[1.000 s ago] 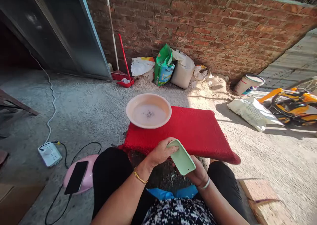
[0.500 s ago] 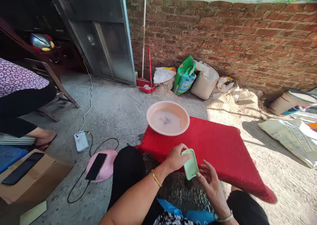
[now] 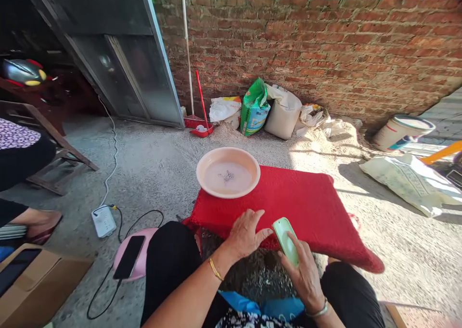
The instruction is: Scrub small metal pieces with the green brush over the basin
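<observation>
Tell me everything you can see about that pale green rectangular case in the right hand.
The pale green rectangular case is shallow and hollow, with rounded corners and a raised rim; it looks like smooth plastic or silicone. The bare right hand holds it aslant, far end leaning left, with fingers over its right side partly hiding it. The bare left hand is spread just left of it; whether a fingertip touches is unclear. It appears near the front edge of the fuzzy red cloth.

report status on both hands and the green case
Right hand holds green case. Left hand open, close beside it. Basin on red cloth, beyond both hands, apparently not in the way.
</observation>
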`<state>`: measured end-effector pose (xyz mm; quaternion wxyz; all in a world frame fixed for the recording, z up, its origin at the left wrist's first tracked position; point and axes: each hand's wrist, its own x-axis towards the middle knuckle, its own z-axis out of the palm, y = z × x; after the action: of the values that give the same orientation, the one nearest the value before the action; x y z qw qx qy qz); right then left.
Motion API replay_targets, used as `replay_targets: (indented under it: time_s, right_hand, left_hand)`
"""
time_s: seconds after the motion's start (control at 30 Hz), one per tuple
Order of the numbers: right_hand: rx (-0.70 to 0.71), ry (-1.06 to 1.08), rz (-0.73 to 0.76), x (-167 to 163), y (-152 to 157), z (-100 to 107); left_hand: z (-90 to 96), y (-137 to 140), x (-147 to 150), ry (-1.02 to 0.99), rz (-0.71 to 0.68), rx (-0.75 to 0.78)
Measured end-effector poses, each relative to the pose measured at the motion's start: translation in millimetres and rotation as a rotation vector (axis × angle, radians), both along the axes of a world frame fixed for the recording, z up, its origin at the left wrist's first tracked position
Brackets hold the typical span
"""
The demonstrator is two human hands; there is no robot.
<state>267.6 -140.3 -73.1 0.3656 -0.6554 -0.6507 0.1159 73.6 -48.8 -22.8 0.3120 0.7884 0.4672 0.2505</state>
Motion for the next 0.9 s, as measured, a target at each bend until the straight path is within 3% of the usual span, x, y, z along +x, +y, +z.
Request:
replay_targets:
  time_s: [0.07,0.13,0.33,0.43,0.53,0.7,0.8,0.9]
  right_hand:
    - [0.006,-0.002,-0.068,5,7,4]
    - [-0.006,-0.027,-0.098,3,13,7]
    - [-0.07,-0.21,0.003,-27,25,11]
    - [-0.084,-0.257,-0.022,-23,27,6]
    - [-0.103,-0.254,-0.128,9,20,1]
    - [-0.118,-0.151,-0.449,98,-8,-5]
    - [-0.114,0.017,-0.647,143,-26,-7]
    - [-0.044,0.257,-0.77,166,-34,-11]
  left_hand:
    - [2.6,11,-13,0.226,0.128,0.183]
    - [-2.3,20,-21,0.375,0.191,0.245]
    - [-35.6,31,-26,0.502,0.104,0.416]
    - [-47.7,35,-27,0.531,0.092,0.429]
    - [-53.1,37,-26,0.535,0.138,0.439]
    - [-52.9,42,-22,0.457,0.328,0.447]
    - [-53.0,45,-17,0.446,0.455,0.436]
    - [-53.5,44,-12,0.573,0.463,0.453]
